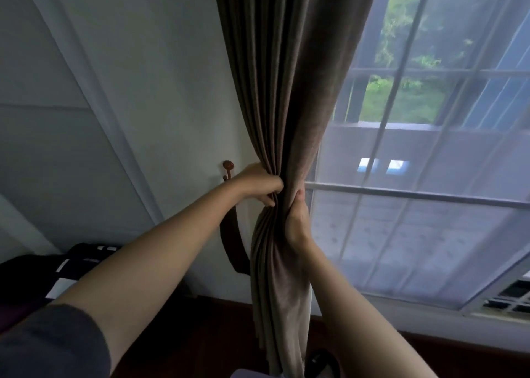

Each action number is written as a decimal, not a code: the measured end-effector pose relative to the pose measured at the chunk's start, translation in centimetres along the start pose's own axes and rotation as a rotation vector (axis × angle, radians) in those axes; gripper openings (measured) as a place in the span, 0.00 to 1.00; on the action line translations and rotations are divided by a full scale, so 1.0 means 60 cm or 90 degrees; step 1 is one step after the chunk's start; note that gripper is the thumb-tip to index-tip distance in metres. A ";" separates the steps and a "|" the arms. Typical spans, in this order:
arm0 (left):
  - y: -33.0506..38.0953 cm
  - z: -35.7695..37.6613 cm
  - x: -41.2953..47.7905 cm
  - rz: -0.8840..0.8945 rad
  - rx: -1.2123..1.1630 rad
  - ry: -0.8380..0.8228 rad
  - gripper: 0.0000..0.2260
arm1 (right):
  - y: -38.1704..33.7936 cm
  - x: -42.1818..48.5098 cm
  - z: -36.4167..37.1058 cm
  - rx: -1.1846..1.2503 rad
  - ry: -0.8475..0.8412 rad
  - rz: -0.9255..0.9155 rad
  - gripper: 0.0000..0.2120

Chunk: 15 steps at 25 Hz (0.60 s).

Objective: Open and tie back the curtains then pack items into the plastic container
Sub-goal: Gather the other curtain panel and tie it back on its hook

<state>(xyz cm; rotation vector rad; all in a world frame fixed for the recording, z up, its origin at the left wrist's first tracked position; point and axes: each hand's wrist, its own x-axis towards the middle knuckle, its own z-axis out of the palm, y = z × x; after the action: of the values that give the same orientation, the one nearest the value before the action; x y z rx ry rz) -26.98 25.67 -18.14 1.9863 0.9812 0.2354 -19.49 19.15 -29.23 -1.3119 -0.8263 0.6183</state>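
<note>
A brown curtain (pixel 286 76) hangs gathered into a tight bundle at the left side of the window. My left hand (pixel 259 184) grips the bundle from the left at waist height. My right hand (pixel 296 220) grips it from the right, just below, thumb pointing up. A dark brown tieback strap (pixel 232 243) hangs in a loop behind the curtain from a round wooden hook (pixel 228 167) on the wall. The plastic container is not in view.
A sheer white curtain (pixel 415 205) covers the window (pixel 401 96) to the right. The white wall (pixel 143 91) lies to the left. Dark folded clothes (pixel 43 274) lie at the lower left. A dark wooden floor (pixel 200 334) runs below.
</note>
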 end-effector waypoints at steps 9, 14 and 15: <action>0.015 0.038 0.000 0.080 0.062 0.031 0.20 | 0.064 -0.015 -0.004 -0.088 -0.006 0.080 0.17; 0.013 0.054 0.006 0.074 0.014 0.148 0.17 | 0.084 -0.017 0.003 -0.057 -0.063 0.083 0.16; 0.009 0.054 0.004 0.077 0.008 0.178 0.14 | 0.079 -0.017 0.005 -0.066 -0.068 0.089 0.16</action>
<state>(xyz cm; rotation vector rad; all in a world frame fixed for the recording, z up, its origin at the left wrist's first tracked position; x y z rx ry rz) -24.88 23.62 -19.70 2.0633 1.0378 0.5871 -20.03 19.32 -34.02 -1.4493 -0.8678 0.7697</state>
